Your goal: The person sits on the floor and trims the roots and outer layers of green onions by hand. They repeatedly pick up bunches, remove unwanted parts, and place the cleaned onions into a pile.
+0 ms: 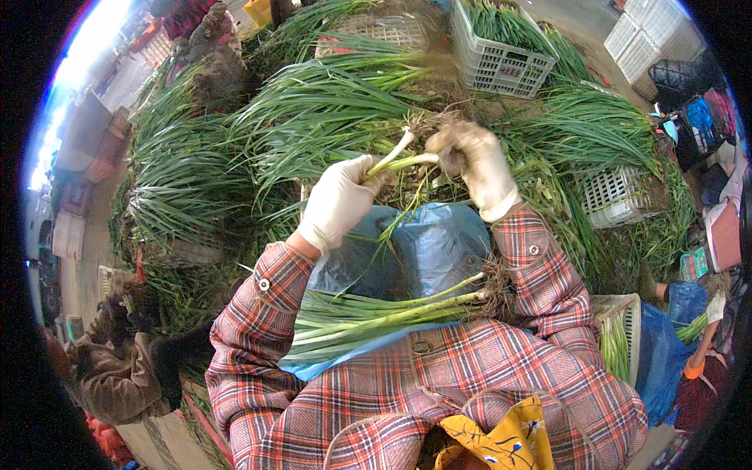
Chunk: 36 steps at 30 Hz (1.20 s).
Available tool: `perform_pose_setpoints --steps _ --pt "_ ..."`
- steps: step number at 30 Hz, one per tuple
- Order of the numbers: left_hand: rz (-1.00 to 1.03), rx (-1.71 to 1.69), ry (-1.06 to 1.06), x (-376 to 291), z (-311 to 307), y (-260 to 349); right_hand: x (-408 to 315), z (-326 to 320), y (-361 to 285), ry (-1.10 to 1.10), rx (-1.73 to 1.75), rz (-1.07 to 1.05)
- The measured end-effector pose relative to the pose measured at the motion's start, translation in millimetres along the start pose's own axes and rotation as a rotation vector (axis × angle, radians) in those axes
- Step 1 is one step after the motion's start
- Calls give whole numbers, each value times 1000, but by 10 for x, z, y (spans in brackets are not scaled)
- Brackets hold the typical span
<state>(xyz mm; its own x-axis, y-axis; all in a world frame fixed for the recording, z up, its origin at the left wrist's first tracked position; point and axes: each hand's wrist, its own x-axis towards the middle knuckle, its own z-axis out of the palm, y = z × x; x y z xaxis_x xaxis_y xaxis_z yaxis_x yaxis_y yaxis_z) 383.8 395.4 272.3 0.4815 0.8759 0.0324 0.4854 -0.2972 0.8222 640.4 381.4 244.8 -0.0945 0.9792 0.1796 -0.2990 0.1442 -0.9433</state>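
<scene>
My left hand (343,200), in a white glove, grips the pale stems of a few green onions (399,163) whose leaves hang down between my arms. Close by on the right, my right hand (473,161), also gloved and soiled at the fingers, is blurred at the root end of these stems; whether it pinches them is unclear. Across my lap, on blue plastic (329,367), lies a bunch of green onions (382,320) with its roots to the right. Blue plastic also covers my knees (440,235).
Large heaps of green onions (329,106) lie ahead, others at the left (182,182) and right (593,129). A crate of green onions (499,64) stands ahead right, another crate (631,341) beside my right elbow. Co-workers sit at the lower left (117,376) and lower right (699,376).
</scene>
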Motion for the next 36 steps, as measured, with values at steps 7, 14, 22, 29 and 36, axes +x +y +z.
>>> perform_pose_setpoints --steps 7,14,22,29,36 --pt "-318 -480 -7 -15 -103 -60 -13 -786 -205 241 -1727 508" --pt "-349 -594 -155 106 -63 -75 -19 72 -46 -84 -922 -462" --pt "-250 -476 -158 123 228 20 4 374 43 171 373 91" --pt "-337 -653 -135 139 162 -55 47 324 60 172 281 292" --pt "-308 -474 -174 80 257 -52 128 198 361 197 -1053 -437"
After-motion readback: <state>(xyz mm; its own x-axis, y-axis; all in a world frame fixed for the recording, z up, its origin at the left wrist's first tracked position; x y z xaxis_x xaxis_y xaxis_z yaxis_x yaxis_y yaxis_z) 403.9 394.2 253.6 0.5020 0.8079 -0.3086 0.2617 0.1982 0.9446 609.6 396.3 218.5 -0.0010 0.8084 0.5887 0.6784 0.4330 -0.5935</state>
